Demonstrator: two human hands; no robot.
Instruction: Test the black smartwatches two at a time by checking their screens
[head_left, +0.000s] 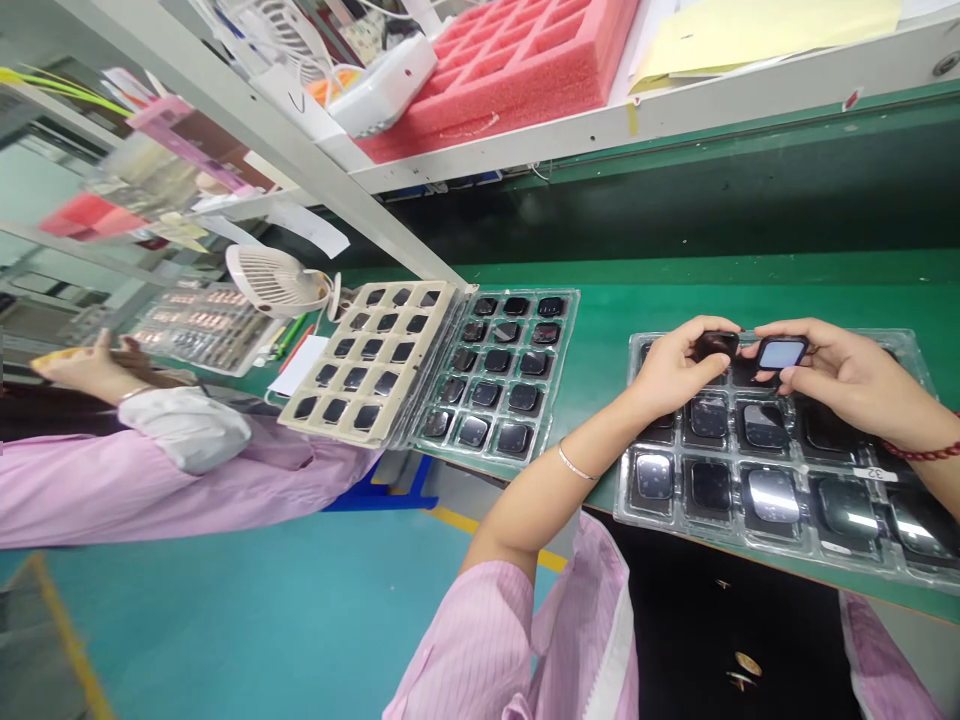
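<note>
My left hand pinches a dark square smartwatch piece between thumb and fingers. Close beside it, my right hand grips another square smartwatch piece by its edges, its face pale with reflected light. Both hands are over the far part of a clear plastic tray, whose pockets hold several black square watch pieces. The fingers and held pieces hide some far pockets. A small white label marked 32 sits on the tray.
To the left lie a second clear tray and a beige tray, both filled with dark squares. A white fan stands beyond. Red foam rests on the shelf above. A co-worker's hand and pink sleeve are at far left.
</note>
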